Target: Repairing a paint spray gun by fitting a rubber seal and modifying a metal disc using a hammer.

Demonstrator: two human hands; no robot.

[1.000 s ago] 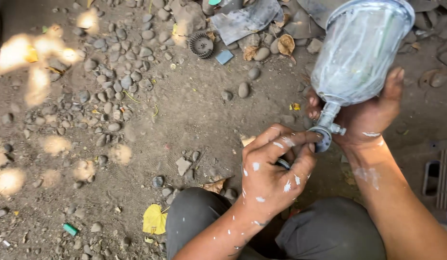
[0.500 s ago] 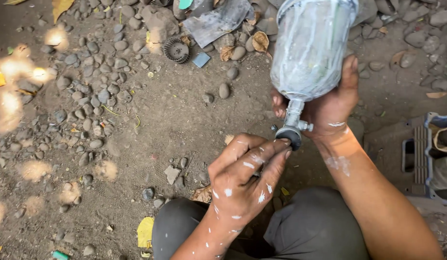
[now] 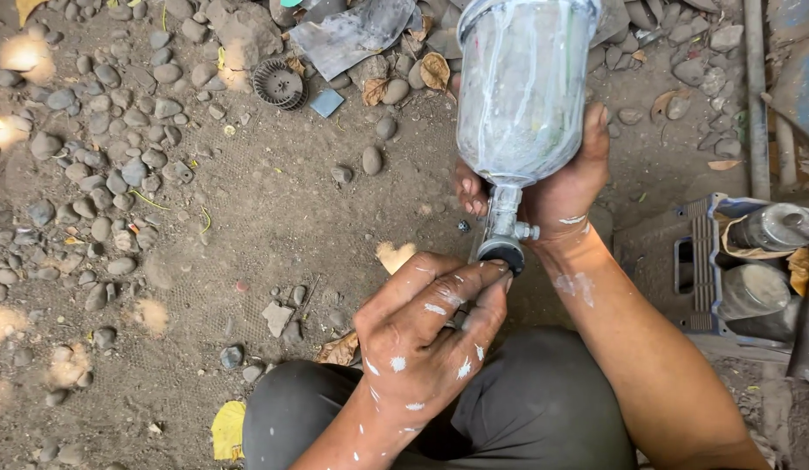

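Note:
A spray gun with a cloudy, paint-streaked plastic cup (image 3: 522, 87) stands upright above my lap. My right hand (image 3: 561, 187) is wrapped around the gun's metal body just under the cup. The round metal cap (image 3: 500, 254) at the gun's near end points toward me. My left hand (image 3: 426, 335), flecked with white paint, has its fingertips on that cap. The gun's nozzle and trigger are hidden behind my hands.
Dirt ground strewn with several pebbles (image 3: 108, 183) lies to the left. A small black fan wheel (image 3: 279, 83) and a crumpled grey sheet (image 3: 352, 33) lie at the top. A blue-grey crate (image 3: 735, 270) holding cans stands at the right. My dark-trousered knees (image 3: 474, 409) fill the bottom.
The view has shifted, so the gun and both hands sit more to the middle and the crate has come into view at the right. My left fingers have kept working at the cap.

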